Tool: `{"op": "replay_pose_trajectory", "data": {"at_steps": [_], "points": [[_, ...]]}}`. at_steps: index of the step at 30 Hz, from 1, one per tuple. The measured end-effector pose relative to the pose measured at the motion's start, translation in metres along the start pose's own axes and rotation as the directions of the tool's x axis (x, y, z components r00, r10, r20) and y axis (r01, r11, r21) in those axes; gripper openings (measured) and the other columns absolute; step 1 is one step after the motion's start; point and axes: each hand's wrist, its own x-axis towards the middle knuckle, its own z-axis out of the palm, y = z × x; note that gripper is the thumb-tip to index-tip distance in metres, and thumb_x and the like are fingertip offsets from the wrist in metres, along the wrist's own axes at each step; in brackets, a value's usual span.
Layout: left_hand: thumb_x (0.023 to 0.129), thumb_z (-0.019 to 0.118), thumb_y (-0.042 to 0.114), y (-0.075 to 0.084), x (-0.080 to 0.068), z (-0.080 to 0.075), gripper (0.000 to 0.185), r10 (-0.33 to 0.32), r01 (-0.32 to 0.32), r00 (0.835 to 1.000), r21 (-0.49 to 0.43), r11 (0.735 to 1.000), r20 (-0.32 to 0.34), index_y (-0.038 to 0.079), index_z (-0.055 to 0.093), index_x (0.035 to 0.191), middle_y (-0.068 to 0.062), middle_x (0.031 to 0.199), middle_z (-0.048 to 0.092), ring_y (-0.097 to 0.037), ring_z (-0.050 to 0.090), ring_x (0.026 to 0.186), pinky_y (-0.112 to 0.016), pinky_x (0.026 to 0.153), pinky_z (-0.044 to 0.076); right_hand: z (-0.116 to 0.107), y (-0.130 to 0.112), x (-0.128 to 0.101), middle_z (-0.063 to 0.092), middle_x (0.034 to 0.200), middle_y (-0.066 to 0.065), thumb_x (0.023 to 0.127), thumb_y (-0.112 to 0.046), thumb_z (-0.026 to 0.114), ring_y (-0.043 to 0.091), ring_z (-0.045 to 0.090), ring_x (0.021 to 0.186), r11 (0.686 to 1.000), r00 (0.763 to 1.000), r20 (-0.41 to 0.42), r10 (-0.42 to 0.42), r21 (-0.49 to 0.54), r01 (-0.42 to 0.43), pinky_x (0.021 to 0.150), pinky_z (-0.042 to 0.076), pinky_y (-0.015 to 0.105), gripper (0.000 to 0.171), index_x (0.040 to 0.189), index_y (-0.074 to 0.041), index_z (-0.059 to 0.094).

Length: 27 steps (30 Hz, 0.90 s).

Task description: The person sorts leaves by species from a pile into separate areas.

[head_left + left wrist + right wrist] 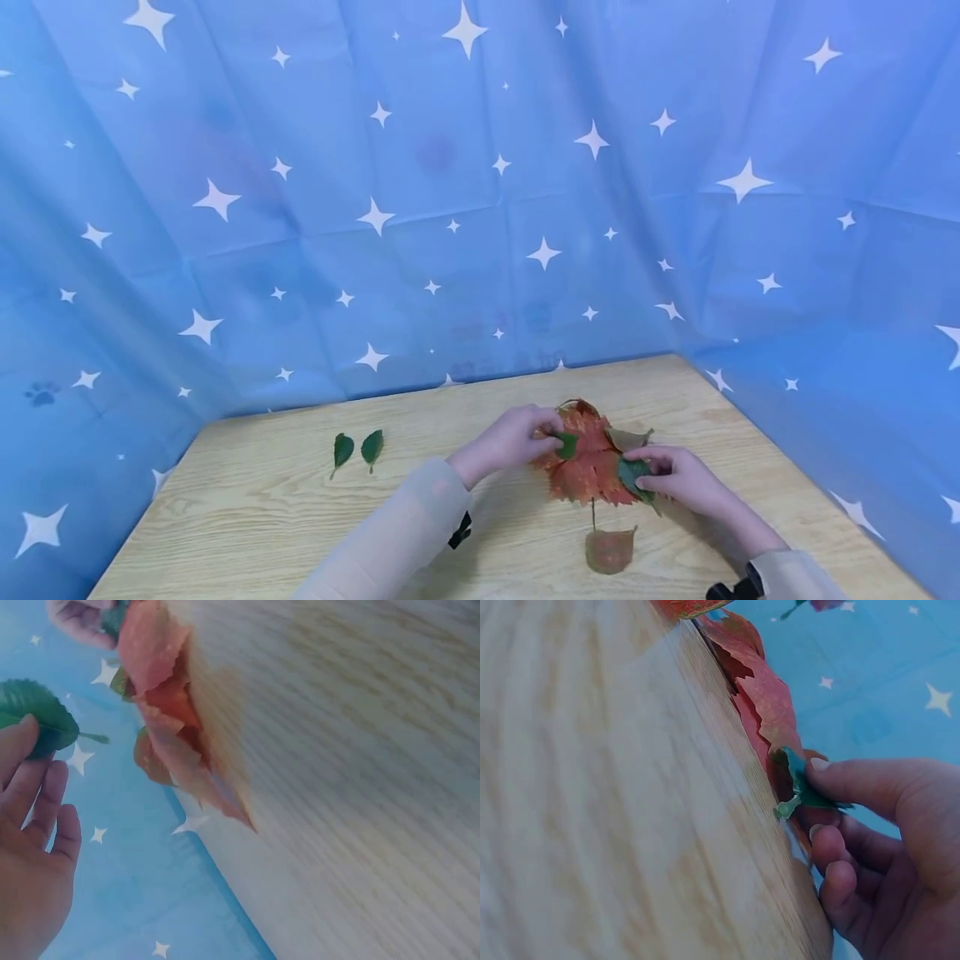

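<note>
Left hand (517, 440): fingers curled, thumb and fingertips pinching a small green leaf (567, 444) by its edge. In the left wrist view the same leaf (36, 714) sits at the fingertips, its short stem pointing away from the palm. The leaf rests over the upper part of a large red-orange leaf (588, 462) lying just beyond the fingertips, flat on the worktop (262, 508).

Right hand (678, 479): thumb and forefinger pinching a darker green leaf (633, 477); other fingers curled under. The right wrist view shows this leaf (799, 787) bent at the fingertips and touching the near edge of the red-orange leaf (761, 697). It sits at the red-orange leaf's lower right edge, on the side opposite the left hand.

Between the two hands: the red-orange leaf, its thin stem running toward the person. At the stem's end, nearer the person than either hand, a brownish leaf (609, 550) lies flat. Just past the right hand's fingertips, a dull tan leaf (628, 437) pokes out from behind the red-orange one.

Well apart to the left of the left hand: two small green leaves (357, 450), side by side, stems toward the person.

Around the worktop on three sides: blue cloth with white stars (465, 208). Both forearms in pale sleeves.
</note>
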Motion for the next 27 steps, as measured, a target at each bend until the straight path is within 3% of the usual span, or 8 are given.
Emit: {"op": "replay_pose_trajectory", "data": {"at_steps": [7,12,15,19,24,27], "points": [[0.096,0.064,0.015,0.000,-0.007,-0.007,0.002,-0.131,0.111,0.986,-0.182,0.977,-0.099,0.016,0.063,0.097,0.009,0.083,0.062,-0.008,0.054,0.068,-0.022,0.059,0.044,0.000,0.000,-0.002,0.042,0.065,-0.001,0.088,-0.010,0.070,0.006,0.037,0.052,1.000,1.000,0.002,0.000,0.016,0.000,0.048,0.038,0.025,0.050,0.133,0.004,0.054],[0.096,0.062,0.009,-0.006,-0.013,-0.007,0.017,-0.156,0.113,0.977,-0.276,0.954,-0.142,0.016,0.055,0.109,0.005,0.083,0.062,-0.009,0.056,0.067,-0.023,0.060,0.046,0.001,0.000,-0.001,0.042,0.065,-0.001,0.088,-0.008,0.069,0.006,0.037,0.052,0.999,1.000,0.001,-0.014,0.045,0.014,0.048,0.039,0.026,0.051,0.134,0.006,0.052],[0.097,0.060,0.008,-0.013,-0.017,-0.004,0.028,-0.148,0.099,0.976,-0.277,0.956,-0.160,0.021,0.050,0.120,0.002,0.079,0.060,-0.010,0.051,0.062,-0.024,0.056,0.044,0.001,0.002,-0.001,0.043,0.066,0.000,0.089,-0.008,0.068,0.006,0.037,0.051,0.999,1.000,0.001,-0.012,0.042,0.012,0.047,0.039,0.026,0.052,0.135,0.006,0.050],[0.098,0.058,0.008,-0.018,-0.023,-0.002,0.032,-0.158,0.117,0.973,-0.230,0.966,-0.170,0.025,0.057,0.125,0.003,0.078,0.056,-0.011,0.045,0.061,-0.024,0.054,0.041,0.001,0.002,0.000,0.046,0.069,0.002,0.088,-0.008,0.069,0.007,0.038,0.052,1.000,1.000,-0.009,-0.014,0.014,0.014,0.048,0.040,0.026,0.053,0.135,0.005,0.050],[0.099,0.058,0.012,-0.022,-0.028,-0.001,0.031,-0.229,0.190,0.963,-0.250,0.950,-0.141,0.022,0.064,0.127,0.003,0.070,0.053,-0.009,0.042,0.055,-0.024,0.051,0.039,0.003,-0.002,0.000,0.048,0.072,0.003,0.087,-0.008,0.070,0.007,0.038,0.054,1.000,0.999,-0.030,-0.016,0.005,0.016,0.050,0.040,0.026,0.053,0.135,0.004,0.051],[0.098,0.059,0.013,-0.023,-0.030,-0.001,0.034,-0.259,0.220,0.959,-0.275,0.936,-0.116,0.021,0.062,0.131,-0.004,0.068,0.055,-0.010,0.040,0.051,-0.024,0.048,0.037,0.004,-0.002,-0.002,0.047,0.072,0.003,0.087,-0.007,0.070,0.007,0.038,0.053,1.000,0.999,-0.031,-0.012,0.027,0.013,0.050,0.040,0.026,0.053,0.135,0.004,0.051]]}}
